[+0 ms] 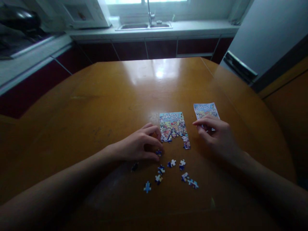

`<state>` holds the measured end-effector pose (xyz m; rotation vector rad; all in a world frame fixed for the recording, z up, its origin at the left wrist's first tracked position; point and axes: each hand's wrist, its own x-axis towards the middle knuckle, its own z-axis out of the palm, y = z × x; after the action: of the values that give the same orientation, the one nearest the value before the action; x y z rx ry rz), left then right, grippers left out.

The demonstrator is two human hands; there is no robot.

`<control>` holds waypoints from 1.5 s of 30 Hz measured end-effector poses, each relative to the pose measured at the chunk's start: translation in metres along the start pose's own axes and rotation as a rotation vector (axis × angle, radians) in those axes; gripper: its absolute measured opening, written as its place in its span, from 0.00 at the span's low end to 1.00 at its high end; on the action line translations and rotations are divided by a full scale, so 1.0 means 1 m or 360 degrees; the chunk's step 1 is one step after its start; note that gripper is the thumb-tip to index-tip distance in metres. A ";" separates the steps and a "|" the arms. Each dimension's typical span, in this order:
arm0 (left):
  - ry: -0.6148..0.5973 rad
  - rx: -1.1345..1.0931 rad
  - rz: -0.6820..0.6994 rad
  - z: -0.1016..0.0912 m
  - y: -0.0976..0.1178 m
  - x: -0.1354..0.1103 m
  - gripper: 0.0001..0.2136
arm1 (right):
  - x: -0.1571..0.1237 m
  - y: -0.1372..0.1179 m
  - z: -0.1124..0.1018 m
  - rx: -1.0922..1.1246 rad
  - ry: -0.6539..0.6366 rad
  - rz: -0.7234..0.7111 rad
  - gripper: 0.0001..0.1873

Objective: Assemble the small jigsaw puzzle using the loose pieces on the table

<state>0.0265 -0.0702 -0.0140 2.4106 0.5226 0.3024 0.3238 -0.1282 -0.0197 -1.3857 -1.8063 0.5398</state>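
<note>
A partly assembled colourful jigsaw (pixel 172 125) lies on the wooden table (pixel 101 102). My left hand (pixel 141 145) rests just left of it, fingers curled, thumb and fingertips touching a small blue piece (pixel 158 153) at the jigsaw's lower left. My right hand (pixel 215 133) sits right of the jigsaw, fingers bent in a pinch over the lower edge of a small printed picture card (pixel 206 110); what it grips is hidden. Several loose pieces (pixel 172 163) lie scattered in front of the jigsaw.
A kitchen counter with a steel sink (pixel 144 25) and tap runs behind the table. A white microwave (pixel 84 12) stands at the back left, a hob (pixel 16 41) further left. A grey fridge (pixel 264 35) stands at the right.
</note>
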 end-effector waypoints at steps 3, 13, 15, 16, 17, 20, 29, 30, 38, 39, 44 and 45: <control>0.0222 -0.0005 -0.0003 -0.001 -0.004 0.001 0.10 | -0.001 -0.005 -0.002 0.0011 -0.0108 -0.0082 0.07; 0.0587 0.0034 -0.0063 0.003 -0.014 0.004 0.09 | -0.018 -0.023 0.011 -0.0081 -0.0657 -0.0432 0.08; 0.0599 0.0026 -0.0078 0.003 -0.013 0.005 0.10 | -0.019 -0.022 0.013 -0.0099 -0.0669 -0.0429 0.08; 0.0606 0.0018 -0.0090 0.004 -0.013 0.005 0.10 | -0.019 -0.022 0.014 -0.0099 -0.0651 -0.0417 0.07; 0.0616 0.0002 -0.0103 0.004 -0.014 0.005 0.11 | -0.018 -0.021 0.014 -0.0093 -0.0618 -0.0399 0.07; 0.0682 -0.0108 -0.0156 0.004 -0.016 0.005 0.12 | -0.018 -0.021 0.015 -0.0068 -0.0509 -0.0327 0.08; 0.0890 -0.0368 -0.0222 0.004 -0.020 0.009 0.14 | -0.043 -0.045 0.040 0.0000 -0.0584 -0.0452 0.06; 0.0891 -0.0373 -0.0213 0.004 -0.020 0.009 0.14 | -0.046 -0.049 0.044 -0.0010 -0.0616 -0.0469 0.06; 0.0885 -0.0387 -0.0165 0.005 -0.020 0.010 0.14 | -0.052 -0.057 0.062 -0.0149 -0.0685 -0.0448 0.06; 0.0885 -0.0384 -0.0163 0.005 -0.020 0.010 0.14 | -0.051 -0.056 0.062 -0.0160 -0.0688 -0.0446 0.06; 0.0881 -0.0382 -0.0174 0.006 -0.020 0.010 0.14 | -0.051 -0.055 0.064 -0.0179 -0.0707 -0.0468 0.08; 0.0878 -0.0385 -0.0175 0.006 -0.020 0.010 0.14 | -0.051 -0.055 0.064 -0.0184 -0.0702 -0.0474 0.08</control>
<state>0.0312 -0.0547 -0.0303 2.0414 0.8040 0.9379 0.2448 -0.1860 -0.0349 -1.0965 -2.3828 0.6230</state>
